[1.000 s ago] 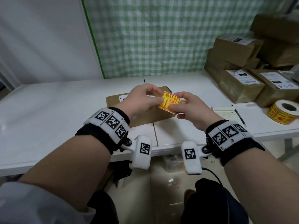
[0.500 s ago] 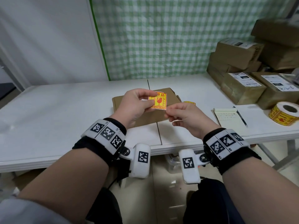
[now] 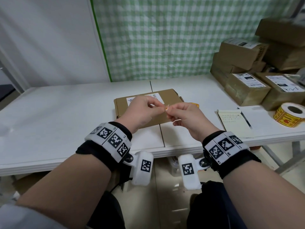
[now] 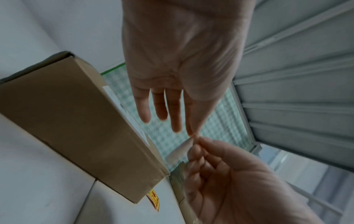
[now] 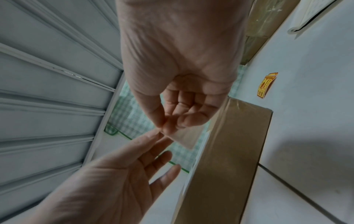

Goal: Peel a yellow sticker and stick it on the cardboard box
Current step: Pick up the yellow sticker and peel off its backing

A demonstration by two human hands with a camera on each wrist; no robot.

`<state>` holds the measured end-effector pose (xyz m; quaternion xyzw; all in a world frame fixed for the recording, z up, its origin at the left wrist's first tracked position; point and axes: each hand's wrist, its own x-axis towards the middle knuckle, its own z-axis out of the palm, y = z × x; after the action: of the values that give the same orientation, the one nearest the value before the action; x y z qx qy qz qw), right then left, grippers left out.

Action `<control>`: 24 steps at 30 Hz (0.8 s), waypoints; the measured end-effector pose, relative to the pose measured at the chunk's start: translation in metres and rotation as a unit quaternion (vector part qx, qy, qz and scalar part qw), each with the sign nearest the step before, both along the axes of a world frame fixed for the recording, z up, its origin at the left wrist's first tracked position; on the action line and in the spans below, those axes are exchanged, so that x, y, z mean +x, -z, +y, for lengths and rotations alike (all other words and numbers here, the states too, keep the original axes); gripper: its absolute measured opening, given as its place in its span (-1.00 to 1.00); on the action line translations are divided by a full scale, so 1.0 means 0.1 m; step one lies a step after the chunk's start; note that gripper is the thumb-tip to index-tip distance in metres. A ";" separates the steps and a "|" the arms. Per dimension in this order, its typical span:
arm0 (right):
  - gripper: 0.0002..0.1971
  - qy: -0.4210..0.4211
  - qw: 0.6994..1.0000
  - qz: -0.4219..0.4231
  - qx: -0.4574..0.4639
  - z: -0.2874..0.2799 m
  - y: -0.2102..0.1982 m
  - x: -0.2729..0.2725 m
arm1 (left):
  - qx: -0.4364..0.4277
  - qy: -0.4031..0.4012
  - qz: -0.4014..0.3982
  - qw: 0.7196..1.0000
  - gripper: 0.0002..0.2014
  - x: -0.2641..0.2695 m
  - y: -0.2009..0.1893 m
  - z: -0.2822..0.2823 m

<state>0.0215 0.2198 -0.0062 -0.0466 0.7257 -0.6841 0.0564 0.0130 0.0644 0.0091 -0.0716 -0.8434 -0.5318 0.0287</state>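
Both hands meet in the air just above the near edge of the cardboard box (image 3: pixel 148 108). The left hand (image 3: pixel 140 111) pinches one corner of the yellow sticker (image 3: pixel 166 107) between thumb and forefinger, while its other three fingers (image 4: pixel 159 109) stretch out straight. The right hand (image 3: pixel 188 118) pinches the same piece from the other side with thumb and forefinger, its remaining fingers curled into the palm. From the head view only a small edge of the sticker peeks out between the two sets of fingertips; the wrist views show its pale underside (image 5: pixel 184 136) hanging below the pinch, and whether that is backing paper or the sticker's own back cannot be told.

The box lies flat on the white table (image 3: pixel 66 113), a white shipping label (image 3: pixel 132 100) on its top. Just beside the box's right end a second yellow sticker (image 3: pixel 194 105) lies on the table. Farther right sit a notepad (image 3: pixel 234 123) with a pen (image 3: pixel 245 119) on it, then a roll of yellow stickers (image 3: pixel 288 114). A stack of labelled cardboard parcels (image 3: pixel 247 63) fills the far right corner, before a green checked cloth (image 3: pixel 156 35) on the wall.
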 end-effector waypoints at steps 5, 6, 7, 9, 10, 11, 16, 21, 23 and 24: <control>-0.76 0.015 0.999 0.034 0.030 0.00 0.00 0.01 | -0.144 0.024 0.053 0.988 -0.89 0.03 -0.07 0.05; -0.76 0.021 0.999 0.036 0.035 0.00 0.01 0.01 | -0.154 0.028 0.055 0.986 -0.89 0.03 -0.08 0.05; -0.77 0.026 0.998 0.038 0.039 0.00 0.01 0.01 | -0.162 0.032 0.056 0.985 -0.89 0.03 -0.09 0.05; -0.79 0.034 0.997 0.043 0.047 -0.01 0.02 0.00 | -0.173 0.036 0.053 0.983 -0.88 0.03 -0.10 0.05; -0.80 0.036 0.997 0.047 0.052 -0.01 0.02 0.00 | -0.177 0.036 0.052 0.982 -0.87 0.03 -0.10 0.06; -0.80 0.037 0.996 0.049 0.059 -0.02 0.03 0.00 | -0.179 0.034 0.054 0.982 -0.87 0.03 -0.10 0.06; -0.85 0.019 0.997 0.050 0.058 -0.02 0.04 0.00 | -0.167 0.040 0.058 0.984 -0.83 -0.01 -0.05 0.06; -0.76 0.032 0.998 -0.022 -0.043 0.05 0.03 -0.02 | 0.042 0.006 -0.059 0.997 -0.79 -0.04 0.03 -0.02; -0.78 0.023 0.997 -0.033 -0.060 0.06 0.03 -0.01 | 0.066 0.024 -0.068 0.995 -0.79 -0.04 0.04 -0.03; -0.82 0.011 0.998 -0.034 -0.060 0.05 0.03 -0.01 | 0.073 0.034 -0.070 0.994 -0.79 -0.04 0.04 -0.02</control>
<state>0.0206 0.2248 -0.0088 -0.0187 0.6813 -0.7284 0.0705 0.0092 0.0619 0.0054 -0.0610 -0.7992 -0.5964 -0.0435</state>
